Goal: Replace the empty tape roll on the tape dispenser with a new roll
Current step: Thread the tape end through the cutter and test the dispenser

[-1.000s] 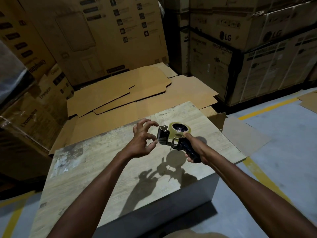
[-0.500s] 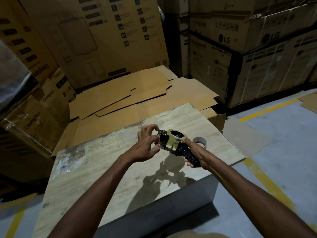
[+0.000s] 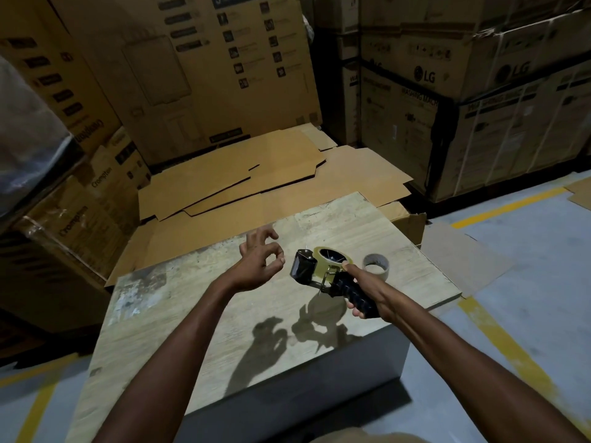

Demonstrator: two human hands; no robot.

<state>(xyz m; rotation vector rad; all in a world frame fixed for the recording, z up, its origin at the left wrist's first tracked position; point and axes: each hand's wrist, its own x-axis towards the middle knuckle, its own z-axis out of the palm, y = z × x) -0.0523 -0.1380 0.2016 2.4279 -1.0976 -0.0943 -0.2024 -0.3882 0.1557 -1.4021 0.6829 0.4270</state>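
Note:
My right hand (image 3: 367, 290) grips the black handle of the tape dispenser (image 3: 323, 273) above the wooden table (image 3: 198, 330). A yellowish clear tape roll (image 3: 332, 259) sits on the dispenser's hub. My left hand (image 3: 260, 260) hovers just left of the dispenser's black front end, not touching it, thumb and forefinger curled toward each other and the other fingers spread. An empty pale cardboard tape core (image 3: 376, 266) stands on the table right behind my right hand.
Flattened cardboard sheets (image 3: 256, 177) lie on the floor beyond the table. Stacked cartons (image 3: 479, 100) wall in the back and left. Grey floor with yellow lines (image 3: 511, 356) runs along the right.
My left hand has let go of the dispenser's front end and pulled away to the left. The dispenser has tilted and shifted slightly right, uncovering the empty core behind it.

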